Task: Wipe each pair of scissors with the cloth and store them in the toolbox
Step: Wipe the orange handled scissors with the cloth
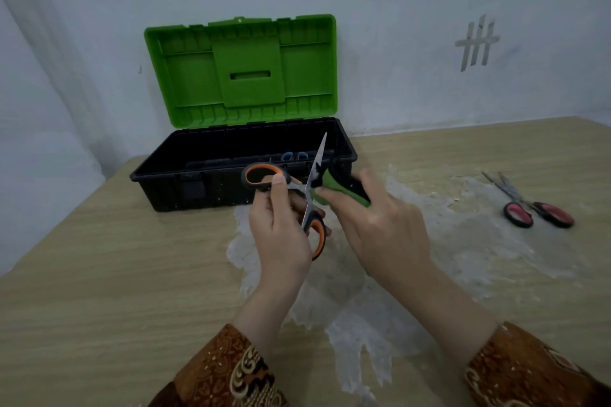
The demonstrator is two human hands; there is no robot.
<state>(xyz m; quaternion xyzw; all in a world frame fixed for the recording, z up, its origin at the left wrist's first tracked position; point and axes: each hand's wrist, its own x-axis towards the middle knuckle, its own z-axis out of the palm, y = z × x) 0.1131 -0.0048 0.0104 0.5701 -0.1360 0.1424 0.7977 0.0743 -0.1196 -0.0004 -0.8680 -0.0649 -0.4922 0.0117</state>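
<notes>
Two patterned brown sleeves [231,370] are seen at the bottom edge of the frame, over a pale wooden surface [99,274] on which a thin, whitish, torn sheet [363,317] is spread. At the centre, the orange-handled scissors [310,205] are held with blades apart: the left hand [281,228] is curled round the handles in a grasping grip, its thumb laid on the upper orange loop, and one blade is pointed up toward the toolbox. Just to the right, the right hand [383,225] is clenched on a green and black cloth [344,187], which is pressed against the raised blade near the pivot. At the right of the frame, well apart from the hands, red-handled scissors [535,208] are laid on the sheet, blades pointing away toward the upper left. Behind the hands, at centre, the black toolbox [198,185] is stood open with its green lid [244,73] raised against the wall; blue handle loops [294,155] are visible inside it. Grey tape marks [477,43] are seen on the wall at upper right.
</notes>
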